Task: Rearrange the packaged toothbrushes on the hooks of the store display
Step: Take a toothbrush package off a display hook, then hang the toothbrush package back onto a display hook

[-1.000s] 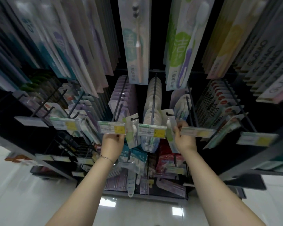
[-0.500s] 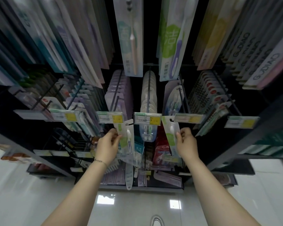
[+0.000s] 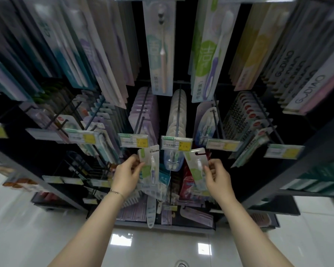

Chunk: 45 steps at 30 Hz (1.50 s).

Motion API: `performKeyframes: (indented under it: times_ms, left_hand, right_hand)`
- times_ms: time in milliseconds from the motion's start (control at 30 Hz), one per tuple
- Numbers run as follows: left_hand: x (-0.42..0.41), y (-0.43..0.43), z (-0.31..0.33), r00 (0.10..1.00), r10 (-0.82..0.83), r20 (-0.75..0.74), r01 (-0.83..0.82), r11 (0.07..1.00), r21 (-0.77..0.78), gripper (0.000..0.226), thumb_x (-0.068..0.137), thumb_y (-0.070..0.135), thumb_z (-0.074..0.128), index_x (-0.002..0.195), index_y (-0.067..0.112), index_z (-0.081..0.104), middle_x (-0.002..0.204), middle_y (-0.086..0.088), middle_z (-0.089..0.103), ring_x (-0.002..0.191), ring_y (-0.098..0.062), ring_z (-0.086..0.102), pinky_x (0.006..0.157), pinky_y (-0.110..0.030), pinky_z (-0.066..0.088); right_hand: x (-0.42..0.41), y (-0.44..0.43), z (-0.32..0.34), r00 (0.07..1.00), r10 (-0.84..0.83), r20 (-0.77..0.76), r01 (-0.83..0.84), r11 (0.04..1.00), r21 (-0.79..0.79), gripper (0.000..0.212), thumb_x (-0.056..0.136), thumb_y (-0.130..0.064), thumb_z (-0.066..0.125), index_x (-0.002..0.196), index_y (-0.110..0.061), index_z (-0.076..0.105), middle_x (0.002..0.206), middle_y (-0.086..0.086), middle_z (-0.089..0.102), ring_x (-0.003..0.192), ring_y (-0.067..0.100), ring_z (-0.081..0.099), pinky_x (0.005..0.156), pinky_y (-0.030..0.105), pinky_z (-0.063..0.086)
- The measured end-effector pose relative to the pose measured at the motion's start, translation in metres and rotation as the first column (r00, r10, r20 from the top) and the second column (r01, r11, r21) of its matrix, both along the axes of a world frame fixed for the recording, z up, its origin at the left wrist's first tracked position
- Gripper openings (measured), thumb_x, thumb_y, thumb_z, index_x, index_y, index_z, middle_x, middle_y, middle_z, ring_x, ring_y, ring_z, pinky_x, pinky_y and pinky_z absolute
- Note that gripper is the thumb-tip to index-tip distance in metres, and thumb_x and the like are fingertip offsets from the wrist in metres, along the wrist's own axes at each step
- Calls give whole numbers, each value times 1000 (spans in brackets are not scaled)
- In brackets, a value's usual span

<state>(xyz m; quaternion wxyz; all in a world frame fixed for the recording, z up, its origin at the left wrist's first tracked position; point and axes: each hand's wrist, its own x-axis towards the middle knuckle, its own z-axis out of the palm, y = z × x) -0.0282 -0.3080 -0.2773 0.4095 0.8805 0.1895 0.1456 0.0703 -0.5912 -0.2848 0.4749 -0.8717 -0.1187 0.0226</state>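
We hold one toothbrush pack [image 3: 150,166] in our left hand [image 3: 126,177] and another [image 3: 197,166] in our right hand [image 3: 217,178], fingers pinching each card's edge, hang-holes free, just below the price-tagged hooks [image 3: 141,120].

Pack in my left hand [image 3: 126,175]: clear glossy plastic blister on matt white card [image 3: 149,162] w/ green print. Pack in my right hand [image 3: 218,178]: same build, shiny blister over matt card [image 3: 196,164]. Hooks [image 3: 178,106] look like thin dark metal wire, smooth. Price tags [image 3: 175,143]: paper behind glossy clear plastic strips. Shelving frame [image 3: 297,166] dark, matt, prob. painted metal. Floor [image 3: 27,228] pale tile, v. glossy, reflecting ceiling lights. Bracelet [image 3: 117,193] on left wrist: fine metal chain, slight shine.
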Motion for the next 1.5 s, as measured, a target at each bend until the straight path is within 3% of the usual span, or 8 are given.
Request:
performKeyframes:
  times_ms: [133,333,467,633,900,1133,1333,1500]
  left_hand:
    - [-6,3,4,1000,-16,2,16,1000,-16,8,97,23,63,101,18,67,97,11,73,92,-5,68,85,-41,58]
    - [-18,5,12,1000,-10,14,10,1000,-8,7,98,24,61,100,19,66,93,11,72,88,-1,66,82,-39,58]
    - [-30,8,19,999,-19,29,19,1000,0,6,97,20,62,101,19,67,92,11,72,87,-1,66,82,-38,58]
    - [-54,18,28,997,-77,18,78,997,-26,5,97,20,62,96,23,66,86,13,71,76,-4,67,72,-41,60]
    - [-80,34,64,981,-161,107,156,986,52,8,99,22,59,91,24,59,78,8,65,72,-10,64,70,-39,55]
    - [-76,28,118,947,-191,259,183,982,54,13,101,24,55,89,19,54,77,-4,58,72,-22,56,62,-31,44]
    - [-58,20,156,908,-220,358,235,972,1,8,101,24,55,98,18,60,89,-5,65,84,-23,63,76,-49,56]
    - [-46,14,177,887,-205,414,254,965,-66,9,101,22,55,95,24,61,90,5,67,87,-20,66,81,-52,56]
  right_hand:
    - [-5,11,0,995,94,23,-95,996,4,7,98,-17,56,95,-21,52,80,-10,58,73,-2,56,62,16,43]
    - [-8,31,-1,986,168,11,-167,986,-9,4,98,-23,56,100,-24,53,88,-11,60,81,7,59,71,30,49]
    - [-20,41,1,985,171,22,-170,985,-15,7,98,-22,57,102,-24,52,90,-6,62,82,10,61,72,31,51]
    - [-51,47,5,984,168,57,-168,986,-7,9,97,-15,57,96,-22,51,81,-9,60,73,3,57,65,28,47]
    - [-93,60,31,989,94,116,-99,995,34,4,98,-19,56,98,-21,52,82,-5,61,75,9,59,68,36,51]
    - [-94,72,82,974,24,224,-46,994,94,2,99,-20,55,100,-20,53,80,-9,58,71,3,56,63,27,46]
    - [-88,83,126,958,9,287,-59,984,168,4,100,-15,53,98,-18,53,80,-4,61,72,6,58,61,20,45]
    - [-81,87,154,954,-28,298,-44,971,233,9,100,-12,52,96,-20,51,79,-4,59,70,-2,56,59,10,42]
